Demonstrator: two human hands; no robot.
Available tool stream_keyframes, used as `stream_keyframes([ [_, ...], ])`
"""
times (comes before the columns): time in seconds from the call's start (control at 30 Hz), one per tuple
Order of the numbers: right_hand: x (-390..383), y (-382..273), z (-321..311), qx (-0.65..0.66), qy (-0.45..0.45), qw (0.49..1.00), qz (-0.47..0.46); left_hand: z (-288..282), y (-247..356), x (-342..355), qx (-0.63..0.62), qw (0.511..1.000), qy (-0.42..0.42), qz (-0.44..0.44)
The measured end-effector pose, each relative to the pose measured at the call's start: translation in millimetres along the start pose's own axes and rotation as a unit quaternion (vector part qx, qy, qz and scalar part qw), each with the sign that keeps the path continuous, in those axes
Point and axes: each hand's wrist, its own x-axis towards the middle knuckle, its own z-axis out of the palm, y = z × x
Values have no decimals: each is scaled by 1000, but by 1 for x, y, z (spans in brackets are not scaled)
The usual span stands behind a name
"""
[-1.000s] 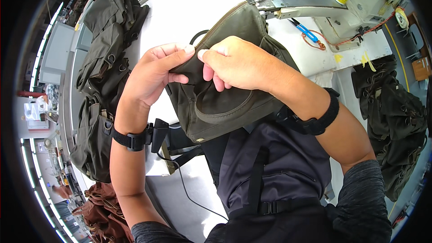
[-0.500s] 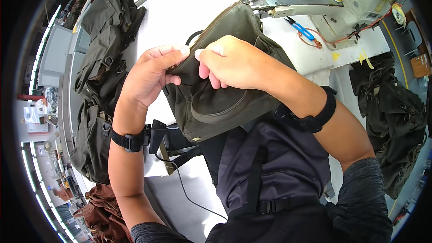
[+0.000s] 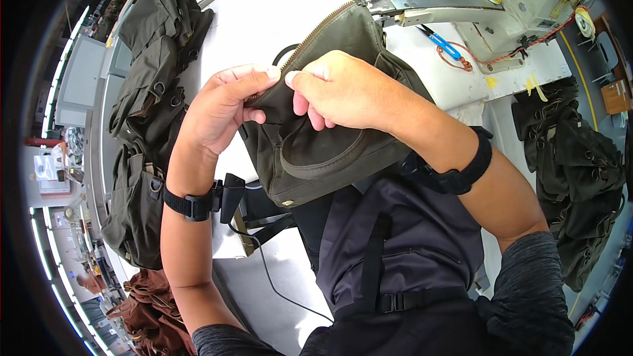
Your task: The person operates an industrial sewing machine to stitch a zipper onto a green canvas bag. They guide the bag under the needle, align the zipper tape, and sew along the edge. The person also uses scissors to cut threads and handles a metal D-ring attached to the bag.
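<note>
A dark olive fabric bag (image 3: pixel 316 188) with a curved handle (image 3: pixel 326 166) lies in front of me, its far end under the head of a sewing machine (image 3: pixel 455 0). A metal-toothed zipper (image 3: pixel 313 34) runs along its upper left edge toward the needle area. My left hand (image 3: pixel 227 102) pinches the zipper edge between thumb and forefinger. Close beside it, my right hand (image 3: pixel 336 92) is closed, thumb against the bent forefinger, gripping the bag's edge. Its curled fingers hide part of the fabric.
Blue-handled thread snips (image 3: pixel 443 45) lie on the white table by the machine. Piled olive bags (image 3: pixel 148 92) line the left side, and more olive bags (image 3: pixel 573 165) hang at right. Reddish-brown bags (image 3: pixel 151 306) sit low at left. A black cable (image 3: pixel 277 280) hangs below my left wrist.
Almost nothing differs. Both hands keep the same grip on the bag, with only a very slight shift of the left hand.
</note>
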Motion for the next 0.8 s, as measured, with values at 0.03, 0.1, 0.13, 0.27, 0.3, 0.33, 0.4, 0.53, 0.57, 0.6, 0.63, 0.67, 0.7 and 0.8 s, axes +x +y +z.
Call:
stream_keyframes([
  [0.03, 0, -1, 1, -8, 11, 1000, 0, 2, 0, -1, 3, 1000, 4, 0],
  [0.1, 0, -2, 2, -23, 34, 999, 2, 9, 2, -2, 12, 1000, 15, 1],
  [0.13, 1, -1, 0, -9, 29, 1000, -1, 15, 4, -3, 17, 1000, 21, 2],
  [0.27, -3, 2, -3, 44, 22, 999, -19, 9, 4, -3, 40, 999, 6, 13],
  [0.3, -6, 4, -3, 56, 23, 998, -24, 9, 4, -4, 38, 999, 10, 11],
  [0.33, -6, 8, -3, 53, 22, 998, -39, 9, 3, -4, 36, 999, 15, 9],
  [0.4, -6, 18, -3, 47, 21, 996, -70, 7, 2, -3, 33, 999, 17, 6],
  [0.53, -3, 16, -2, 76, 48, 994, -62, 5, 3, -1, 29, 1000, 6, 5],
  [0.57, -2, 15, -2, 78, 43, 994, -57, 5, 3, -1, 30, 1000, 4, 5],
  [0.6, -1, 14, -2, 80, 37, 995, -52, 4, 2, 0, 34, 999, 1, 7],
  [0.63, 0, 13, -1, 76, 37, 995, -51, 1, 1, 1, 39, 999, -2, 8],
  [0.67, 1, 13, -1, 72, 37, 995, -50, -1, 0, 1, 44, 999, -5, 9],
  [0.7, 2, 13, -1, 69, 36, 996, -49, 2, 2, 0, 42, 999, -4, 11],
  [0.8, 1, 10, 0, 66, 40, 996, -43, 8, 5, -4, 35, 999, -8, 15],
])
